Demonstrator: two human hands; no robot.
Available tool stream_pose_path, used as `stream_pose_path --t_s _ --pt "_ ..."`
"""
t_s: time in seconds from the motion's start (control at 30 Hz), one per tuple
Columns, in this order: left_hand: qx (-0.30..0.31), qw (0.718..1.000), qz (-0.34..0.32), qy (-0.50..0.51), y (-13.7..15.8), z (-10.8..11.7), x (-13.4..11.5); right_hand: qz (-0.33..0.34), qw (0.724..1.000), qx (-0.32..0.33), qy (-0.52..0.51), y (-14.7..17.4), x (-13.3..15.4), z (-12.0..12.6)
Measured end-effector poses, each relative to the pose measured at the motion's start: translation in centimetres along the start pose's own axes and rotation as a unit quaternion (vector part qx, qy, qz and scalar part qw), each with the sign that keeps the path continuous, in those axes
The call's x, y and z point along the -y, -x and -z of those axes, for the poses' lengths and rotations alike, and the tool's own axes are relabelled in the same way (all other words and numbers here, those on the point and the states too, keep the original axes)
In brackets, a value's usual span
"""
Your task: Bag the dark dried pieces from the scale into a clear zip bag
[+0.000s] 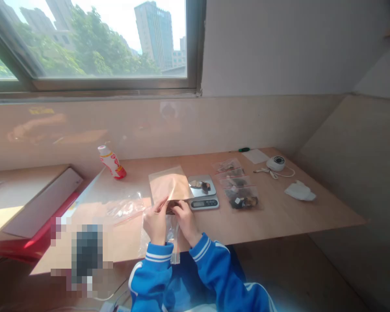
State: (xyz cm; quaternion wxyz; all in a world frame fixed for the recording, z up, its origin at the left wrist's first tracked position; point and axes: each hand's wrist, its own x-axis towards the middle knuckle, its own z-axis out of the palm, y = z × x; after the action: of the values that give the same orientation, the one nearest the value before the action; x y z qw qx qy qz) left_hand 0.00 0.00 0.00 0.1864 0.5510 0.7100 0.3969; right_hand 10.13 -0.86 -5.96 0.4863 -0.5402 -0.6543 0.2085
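Here, from the head view, the only one I have: both hands meet at the near edge of the tabletop (279,216), directly ahead of the body, blue sleeves pointing in toward each other. The left hand (155,223) and right hand (185,219) are both pinched on a clear plastic bag (172,236), fingers narrow at its upper end. The bag's long axis runs toward and away from me, its lower end hanging past the tabletop edge between the sleeves. Something small and dark sits at the top of the bag between the fingertips; I cannot make out what it is at this size. Neither hand is nearer; the bag lies squarely between them.

The bag looks thin, glossy, crinkled, nearly see-through.

Just beyond the hands lies a flat tan bag (169,184), and touching or just beside its right edge a small digital scale (202,193) with dark pieces on its pan. Right of the scale, a row of filled small bags (238,190). Left, a loose clear bag (125,206) and a tipped red-and-white bottle (112,162).
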Motion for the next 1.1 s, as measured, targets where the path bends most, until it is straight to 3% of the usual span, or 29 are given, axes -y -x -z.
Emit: stream_pose_path --t_s 0.23,0.4,0.5,0.7,1.1 --pt "-0.008 1.0 0.014 0.018 -1.4 -0.5 -0.8 0.019 0.997 -0.039 -0.066 0.4 -0.3 5.0" --pt "-0.006 0.999 0.025 0.029 -1.8 -1.0 -0.4 -0.027 0.994 -0.105 -0.003 0.0 -3.1 8.1" --pt "0.003 0.999 0.022 0.031 -1.6 -1.2 0.0 -0.037 0.992 -0.113 0.053 -1.2 -5.2 8.6" --pt "0.01 0.999 0.012 0.038 -1.3 -1.1 0.6 0.0 0.991 -0.065 0.116 -3.9 -7.7 8.0" --pt "0.011 0.998 0.005 0.056 -1.1 -1.4 1.1 0.017 0.988 -0.048 0.147 -3.5 -9.2 9.3"
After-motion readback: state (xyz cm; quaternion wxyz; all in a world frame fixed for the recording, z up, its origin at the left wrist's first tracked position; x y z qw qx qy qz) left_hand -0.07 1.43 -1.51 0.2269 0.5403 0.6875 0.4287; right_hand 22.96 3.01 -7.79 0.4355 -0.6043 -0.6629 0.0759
